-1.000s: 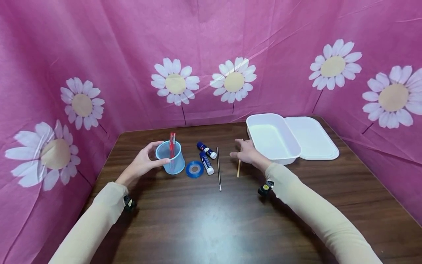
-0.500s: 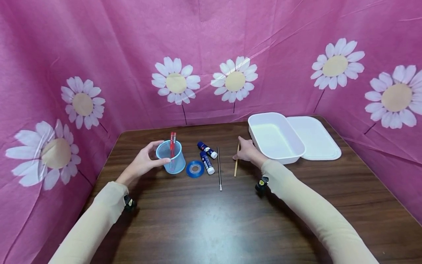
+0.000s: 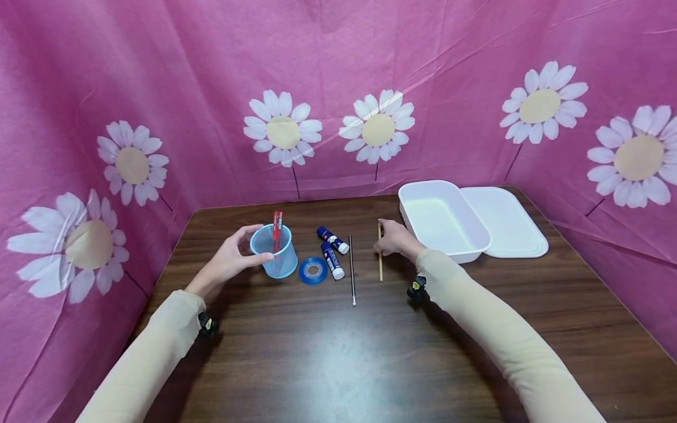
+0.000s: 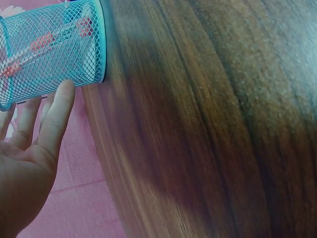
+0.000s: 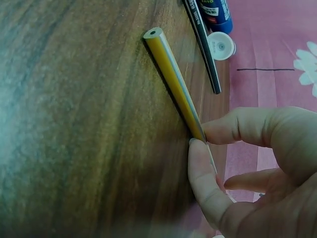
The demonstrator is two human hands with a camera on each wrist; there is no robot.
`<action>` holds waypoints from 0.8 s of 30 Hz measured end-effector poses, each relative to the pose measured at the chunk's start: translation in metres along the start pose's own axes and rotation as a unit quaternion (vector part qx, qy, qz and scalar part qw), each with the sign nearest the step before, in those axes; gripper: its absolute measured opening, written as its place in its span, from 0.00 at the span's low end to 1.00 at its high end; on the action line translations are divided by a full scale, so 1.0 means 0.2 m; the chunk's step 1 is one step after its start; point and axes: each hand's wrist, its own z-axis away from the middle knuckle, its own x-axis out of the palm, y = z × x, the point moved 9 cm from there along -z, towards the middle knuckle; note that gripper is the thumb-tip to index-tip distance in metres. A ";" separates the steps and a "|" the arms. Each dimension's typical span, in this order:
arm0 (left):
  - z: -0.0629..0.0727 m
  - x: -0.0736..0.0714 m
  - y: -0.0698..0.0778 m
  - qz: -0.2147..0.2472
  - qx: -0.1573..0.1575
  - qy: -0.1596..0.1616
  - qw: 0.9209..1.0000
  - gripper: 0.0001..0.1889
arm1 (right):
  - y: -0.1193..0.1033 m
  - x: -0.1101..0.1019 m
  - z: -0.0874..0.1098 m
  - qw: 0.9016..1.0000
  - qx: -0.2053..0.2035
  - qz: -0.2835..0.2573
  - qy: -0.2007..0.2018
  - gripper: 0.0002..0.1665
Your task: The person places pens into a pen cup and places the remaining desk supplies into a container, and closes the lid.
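Note:
My left hand [image 3: 228,259] grips a light-blue mesh pen cup [image 3: 284,265], the thumb at its near side and the fingers round the far side. Red pens [image 3: 277,228] stand inside it; the left wrist view shows them through the mesh [image 4: 52,62]. At right, my right hand [image 3: 398,239] pinches a yellow pencil [image 3: 381,268] between thumb and finger. In the right wrist view the pencil [image 5: 173,77] lies along the table, its flat unsharpened end pointing away from the hand. A dark pencil [image 3: 352,271] lies to its left.
Two blue glue sticks [image 3: 332,241] and a roll of blue tape [image 3: 304,272] lie between the cup and the dark pencil. A white plastic box [image 3: 445,226] stands beyond the right hand, its lid [image 3: 514,229] beside it. A pink flowered curtain surrounds the wooden table [image 3: 296,352].
My right hand's fingers, spread over the yellow pencil earlier, have closed on it. The pencil has shifted slightly and now lies straighter. The left hand and cup have stayed put.

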 end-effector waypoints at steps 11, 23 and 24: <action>0.00 0.01 0.02 0.008 0.011 -0.007 1.000 0.39 | -0.01 0.00 0.01 1.000 -0.002 -0.004 -0.012 0.57; 0.00 0.01 0.01 0.020 0.000 -0.012 1.000 0.41 | -0.01 0.03 -0.01 0.994 0.020 -0.096 -0.046 0.56; 0.00 0.01 0.01 0.020 -0.001 -0.013 1.000 0.41 | -0.01 0.03 -0.01 0.993 0.021 -0.105 -0.050 0.56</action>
